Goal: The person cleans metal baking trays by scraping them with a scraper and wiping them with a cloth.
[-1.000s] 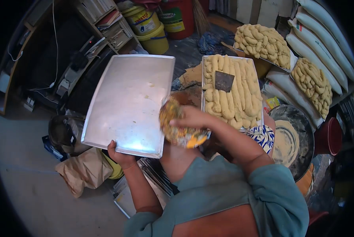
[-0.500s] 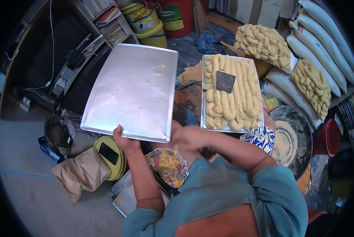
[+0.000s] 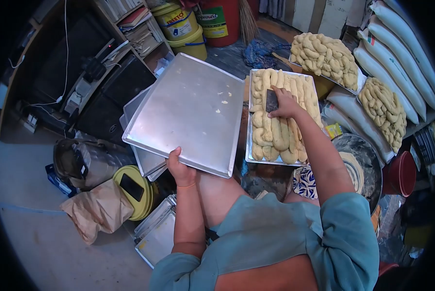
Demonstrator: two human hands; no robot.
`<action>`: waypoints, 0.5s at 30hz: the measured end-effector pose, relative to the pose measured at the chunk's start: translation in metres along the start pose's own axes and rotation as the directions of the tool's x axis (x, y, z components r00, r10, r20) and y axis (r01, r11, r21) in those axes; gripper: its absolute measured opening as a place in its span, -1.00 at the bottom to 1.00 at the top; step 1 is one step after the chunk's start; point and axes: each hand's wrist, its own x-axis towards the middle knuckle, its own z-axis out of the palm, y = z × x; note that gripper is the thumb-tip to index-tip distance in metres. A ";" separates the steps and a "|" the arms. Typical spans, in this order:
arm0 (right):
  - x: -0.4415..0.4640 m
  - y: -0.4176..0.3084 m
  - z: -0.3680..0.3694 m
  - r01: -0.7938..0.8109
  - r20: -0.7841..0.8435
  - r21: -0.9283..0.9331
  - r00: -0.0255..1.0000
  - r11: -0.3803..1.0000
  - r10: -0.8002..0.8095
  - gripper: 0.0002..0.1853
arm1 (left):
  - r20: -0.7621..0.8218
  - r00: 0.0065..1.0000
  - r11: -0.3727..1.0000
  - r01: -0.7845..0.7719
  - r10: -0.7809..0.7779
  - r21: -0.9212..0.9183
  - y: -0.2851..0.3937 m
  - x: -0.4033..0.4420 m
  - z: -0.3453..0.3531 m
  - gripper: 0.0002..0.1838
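Observation:
My left hand grips the near edge of a metal baking tray, which is tilted, with a few pale crumbs on its surface. Part of another metal tray shows underneath it. To the right, a second baking tray bears thick rolls of yellowish dough. On top of these rolls lies a dark, flat dough scraper. My right hand reaches over the dough, its thumb and fingers closed on the scraper's edges.
More dough is heaped on trays at the back right, near stacked sacks. A wide basin and a red bucket stand at right. At left are a yellow-lidded bucket carrying a phone, a paper bag and stacked trays.
My right hand has moved from near my lap up to the scraper and taken hold of it. The tray in my left hand has shifted right and turned, and a tray beneath it shows.

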 end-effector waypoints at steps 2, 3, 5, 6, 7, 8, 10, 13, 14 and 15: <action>-0.007 -0.010 -0.010 -0.042 -0.011 -0.012 0.999 0.999 0.042 0.24 | -0.063 0.997 0.997 -0.033 0.038 0.075 -0.007 -0.003 0.009 -0.54; -0.011 -0.012 -0.015 -0.061 -0.049 0.016 0.997 0.998 0.062 0.20 | -0.075 0.997 0.997 -0.014 0.020 0.073 -0.010 -0.003 0.007 -0.54; -0.012 -0.014 -0.015 -0.033 -0.141 0.455 0.984 0.890 0.109 0.08 | -0.074 0.997 0.999 0.012 -0.008 0.052 -0.015 -0.002 0.005 -0.54; -0.012 -0.017 -0.011 0.043 -0.177 0.780 0.972 0.624 0.155 0.01 | -0.065 0.998 0.999 0.021 -0.019 0.035 -0.017 -0.004 0.004 -0.53; -0.013 -0.019 -0.006 0.136 -0.190 0.960 0.958 0.247 0.213 -0.06 | -0.058 0.998 0.999 0.032 -0.031 0.019 -0.018 -0.005 0.003 -0.51; -0.017 -0.020 -0.002 0.139 -0.133 0.985 0.989 -0.102 0.061 -0.11 | -0.050 0.998 0.999 0.044 -0.044 0.004 -0.020 -0.002 -0.001 -0.52; -0.034 -0.036 0.002 -0.061 -0.176 0.707 0.950 -0.704 -0.259 -0.20 | -0.039 0.997 0.998 0.064 -0.065 -0.022 -0.023 0.003 -0.012 -0.53; -0.051 -0.088 0.006 -0.040 -0.105 0.860 0.962 -0.509 -0.253 -0.32 | -0.056 0.996 0.997 0.072 -0.072 -0.008 -0.021 0.000 -0.004 -0.51; -0.052 -0.100 0.014 -0.045 -0.017 0.955 0.979 -0.293 -0.203 -0.37 | -0.059 0.996 0.998 0.067 -0.068 -0.011 -0.022 0.001 -0.005 -0.51; -0.066 -0.127 -0.010 -0.100 0.138 0.975 0.972 0.198 -0.188 -0.42 | -0.062 0.996 0.998 0.064 -0.065 -0.015 -0.023 0.001 -0.006 -0.50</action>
